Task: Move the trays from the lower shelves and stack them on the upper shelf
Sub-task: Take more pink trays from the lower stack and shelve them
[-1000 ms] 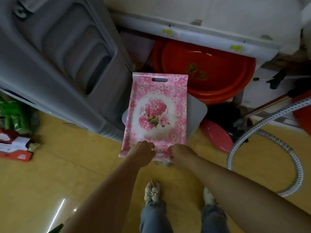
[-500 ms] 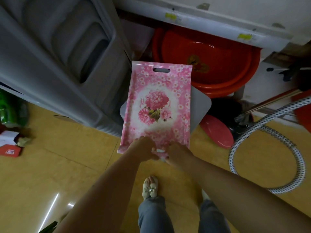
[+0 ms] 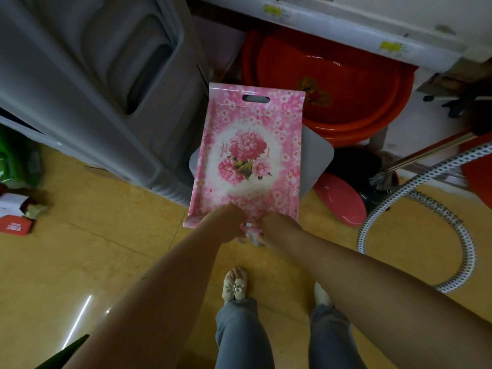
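Note:
A pink rectangular tray (image 3: 250,150) with a flower print and a slot handle at its far end is held out in front of me. My left hand (image 3: 226,222) and my right hand (image 3: 279,227) both grip its near edge, close together. Under the tray lies a grey tray (image 3: 315,161), of which only the right side and a left corner show. Red round trays (image 3: 346,83) lean on the lower shelf under a white shelf edge (image 3: 346,25).
A large grey plastic unit (image 3: 106,83) stands at the left. A pink oval dish (image 3: 338,201), a dark object and a spotted hose (image 3: 452,235) lie on the yellow floor at the right. Packets (image 3: 16,209) lie at the far left. My feet are below.
The pink tray has come slightly up and toward me, with both hands still on its near edge. The view has tilted a little downward.

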The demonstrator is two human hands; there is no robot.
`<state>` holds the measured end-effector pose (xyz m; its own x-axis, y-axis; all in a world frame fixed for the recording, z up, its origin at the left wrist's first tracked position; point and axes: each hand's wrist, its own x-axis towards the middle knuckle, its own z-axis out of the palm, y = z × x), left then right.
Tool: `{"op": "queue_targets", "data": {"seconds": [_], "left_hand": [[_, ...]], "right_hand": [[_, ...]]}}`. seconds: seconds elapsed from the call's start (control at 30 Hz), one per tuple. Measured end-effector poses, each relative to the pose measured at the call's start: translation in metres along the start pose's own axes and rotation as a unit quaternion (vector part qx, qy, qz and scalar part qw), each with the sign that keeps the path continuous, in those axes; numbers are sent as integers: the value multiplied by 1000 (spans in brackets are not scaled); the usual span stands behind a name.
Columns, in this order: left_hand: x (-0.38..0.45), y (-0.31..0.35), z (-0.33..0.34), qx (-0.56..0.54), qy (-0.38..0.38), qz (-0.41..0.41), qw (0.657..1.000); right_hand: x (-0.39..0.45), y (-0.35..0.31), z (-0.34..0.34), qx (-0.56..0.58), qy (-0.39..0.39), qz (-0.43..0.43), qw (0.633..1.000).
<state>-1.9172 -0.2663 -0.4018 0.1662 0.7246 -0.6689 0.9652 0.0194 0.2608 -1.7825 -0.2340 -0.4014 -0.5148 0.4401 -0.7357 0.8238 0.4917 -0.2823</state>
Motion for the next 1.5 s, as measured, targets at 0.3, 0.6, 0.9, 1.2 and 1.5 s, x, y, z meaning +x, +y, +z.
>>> {"op": "queue_targets", "data": {"seconds": [0.3,0.6,0.9,1.2,1.5], "left_hand": [[-11,4,-5,18,32,6,999],[-17,6,-15,24,9,11,1000],[-38,18,-45,54,-39,12,998],[-66,35,-82,81,16,-23,996],[-88,51,-149,109,197,-103,969]], "right_hand": [[6,-3,2,-30,-35,-1,999],[-7,-11,-15,-145,-43,-73,986],[-40,-27,-45,-126,-33,-103,986],[-73,-41,-88,-78,50,-66,994],[-110,-47,-149,-96,223,-65,968]]}}
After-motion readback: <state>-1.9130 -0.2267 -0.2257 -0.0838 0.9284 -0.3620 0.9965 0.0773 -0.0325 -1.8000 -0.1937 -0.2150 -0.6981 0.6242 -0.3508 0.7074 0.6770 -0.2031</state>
